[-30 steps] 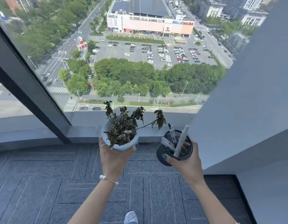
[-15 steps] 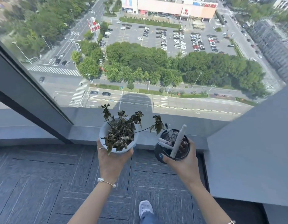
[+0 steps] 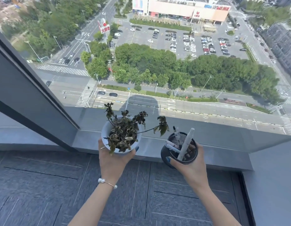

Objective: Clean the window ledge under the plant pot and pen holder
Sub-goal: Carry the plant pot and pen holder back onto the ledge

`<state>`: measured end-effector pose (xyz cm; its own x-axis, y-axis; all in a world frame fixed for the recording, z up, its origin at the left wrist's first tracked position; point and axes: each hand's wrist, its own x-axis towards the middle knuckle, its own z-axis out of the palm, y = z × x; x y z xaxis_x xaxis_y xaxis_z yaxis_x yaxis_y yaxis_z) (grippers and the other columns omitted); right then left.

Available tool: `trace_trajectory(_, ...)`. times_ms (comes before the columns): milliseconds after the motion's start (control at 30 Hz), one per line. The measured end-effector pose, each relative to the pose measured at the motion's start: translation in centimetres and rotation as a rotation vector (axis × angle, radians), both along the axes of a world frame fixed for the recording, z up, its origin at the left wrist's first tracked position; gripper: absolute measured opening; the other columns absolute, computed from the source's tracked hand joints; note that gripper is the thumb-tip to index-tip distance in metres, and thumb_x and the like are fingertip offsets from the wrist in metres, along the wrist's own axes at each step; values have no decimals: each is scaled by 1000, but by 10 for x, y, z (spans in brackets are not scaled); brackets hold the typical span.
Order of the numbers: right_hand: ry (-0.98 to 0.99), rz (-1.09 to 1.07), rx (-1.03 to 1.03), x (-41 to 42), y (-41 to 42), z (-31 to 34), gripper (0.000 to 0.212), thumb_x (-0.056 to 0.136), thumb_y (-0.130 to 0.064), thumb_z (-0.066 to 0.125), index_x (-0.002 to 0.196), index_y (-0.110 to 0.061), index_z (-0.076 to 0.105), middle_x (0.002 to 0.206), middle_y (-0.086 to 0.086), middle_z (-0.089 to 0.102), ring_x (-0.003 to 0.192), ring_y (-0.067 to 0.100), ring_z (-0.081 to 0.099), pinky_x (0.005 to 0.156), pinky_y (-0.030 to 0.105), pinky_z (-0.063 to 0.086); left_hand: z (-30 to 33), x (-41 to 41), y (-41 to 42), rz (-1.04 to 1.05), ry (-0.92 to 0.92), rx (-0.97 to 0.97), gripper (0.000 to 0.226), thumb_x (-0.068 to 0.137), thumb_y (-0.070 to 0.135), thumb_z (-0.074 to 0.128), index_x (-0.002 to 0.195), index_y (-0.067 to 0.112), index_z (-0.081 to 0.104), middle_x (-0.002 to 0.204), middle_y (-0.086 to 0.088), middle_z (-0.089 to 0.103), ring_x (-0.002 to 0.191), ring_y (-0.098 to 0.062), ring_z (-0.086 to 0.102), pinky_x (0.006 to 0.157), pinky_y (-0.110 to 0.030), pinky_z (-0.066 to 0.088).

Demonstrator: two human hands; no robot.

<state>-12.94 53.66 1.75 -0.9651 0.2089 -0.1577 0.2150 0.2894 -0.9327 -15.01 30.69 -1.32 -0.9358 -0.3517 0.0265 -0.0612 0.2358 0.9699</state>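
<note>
A white plant pot (image 3: 106, 132) with wilted dark leaves is cupped from below by my left hand (image 3: 114, 162). To its right my right hand (image 3: 191, 170) grips a black mesh pen holder (image 3: 167, 154) with several white pens sticking out. Both are held up over the near edge of the low grey window ledge (image 3: 151, 149), which runs along the foot of the glass. The ledge surface under the pot is partly hidden by the pot and my hands.
A dark window frame post (image 3: 32, 101) slants down to the ledge at the left. A grey wall (image 3: 275, 181) closes the right side. Dark grey carpet tiles (image 3: 43, 190) cover the floor below my arms. Beyond the glass lies a street far below.
The view has come closer to the window and swung a little right. Both hands have carried the pot and the pen holder forward, up to the ledge's near edge.
</note>
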Motion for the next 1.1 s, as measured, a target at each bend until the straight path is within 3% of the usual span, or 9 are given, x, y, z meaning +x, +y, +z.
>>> trace_trajectory(67,3,-2,-13,50,-8,26,83,54,-20,89,117,-37,38,109,-23,55,99,-12,55,82,18,43,23,49,-17,-8,2,-52,98,45,27,92,125,10,38,126,-1,55,112,19,43,95,5,24)
trace_trajectory(133,17,14,6,93,-15,33,84,54,-20,89,118,-36,37,109,-24,55,98,-14,55,82,19,44,28,89,-29,32,16,-123,96,47,20,93,125,10,37,127,-4,53,111,20,41,95,5,23)
trace_trajectory(333,36,34,14,177,-8,25,84,54,-24,88,119,-34,35,110,-24,52,100,-9,54,81,17,43,21,168,-28,98,110,-97,89,44,25,91,115,37,38,124,-7,54,114,-14,53,92,-1,36)
trace_trajectory(467,60,13,32,216,-1,7,83,55,-22,88,119,-33,36,107,-26,51,98,-11,53,78,14,42,-2,209,-21,121,125,-123,90,47,14,91,121,15,39,124,-9,54,109,-11,52,87,5,31)
trace_trajectory(567,71,18,37,234,0,0,83,55,-21,88,118,-32,36,107,-26,51,98,-9,53,77,14,43,-9,231,-22,117,124,-102,89,49,8,91,121,10,38,123,-8,54,107,-7,51,85,6,31)
trace_trajectory(733,59,25,37,222,4,43,79,57,-18,87,117,-31,36,104,-24,53,94,-12,52,69,11,43,37,220,-22,131,100,-16,89,43,36,87,116,23,38,124,-9,56,111,-12,56,87,0,38)
trace_trajectory(867,83,24,51,239,7,52,80,57,-18,87,118,-28,37,105,-23,52,97,-9,52,74,16,43,50,235,-16,142,124,-128,85,51,9,90,120,6,41,119,-6,52,100,4,47,80,9,30)
trace_trajectory(1000,88,12,60,268,12,67,78,58,-18,87,117,-28,37,103,-24,52,94,-11,52,72,13,42,63,263,-10,129,127,-96,85,49,15,91,118,17,40,125,-11,54,111,-13,53,85,5,33)
trace_trajectory(1100,88,19,60,288,14,77,79,57,-19,88,116,-29,37,106,-23,51,96,-7,52,73,16,42,76,285,-5,131,103,-93,88,50,13,91,122,6,40,124,-9,52,108,-11,51,83,6,33)
